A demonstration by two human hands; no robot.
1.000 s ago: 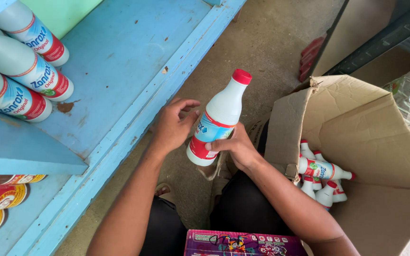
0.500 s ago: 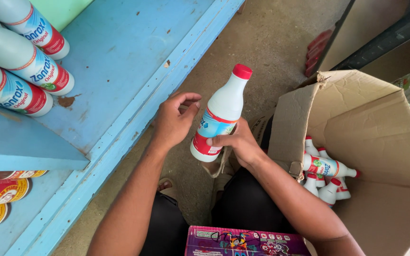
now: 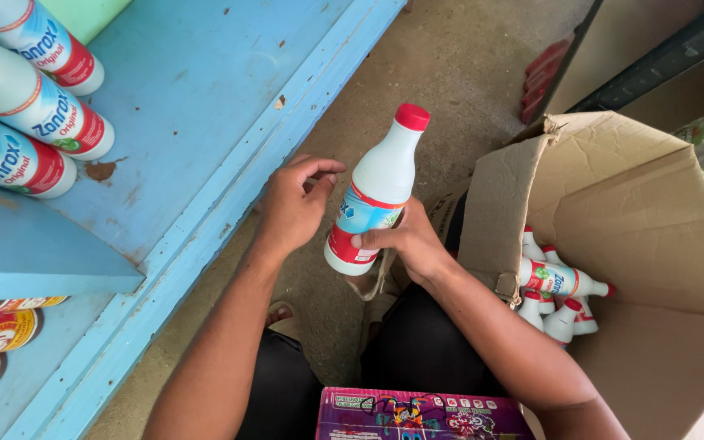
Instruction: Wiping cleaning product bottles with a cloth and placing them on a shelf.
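Upright, a white bottle (image 3: 375, 200) stood between both hands over the floor.
Right hand (image 3: 405, 242) was wrapped around its labelled base; left hand (image 3: 291, 208) hovered beside it, fingers loosely curled. Rigid, smooth plastic, probably full and weighty: best gripped low.

Bright, sharp daylight; soft shadows
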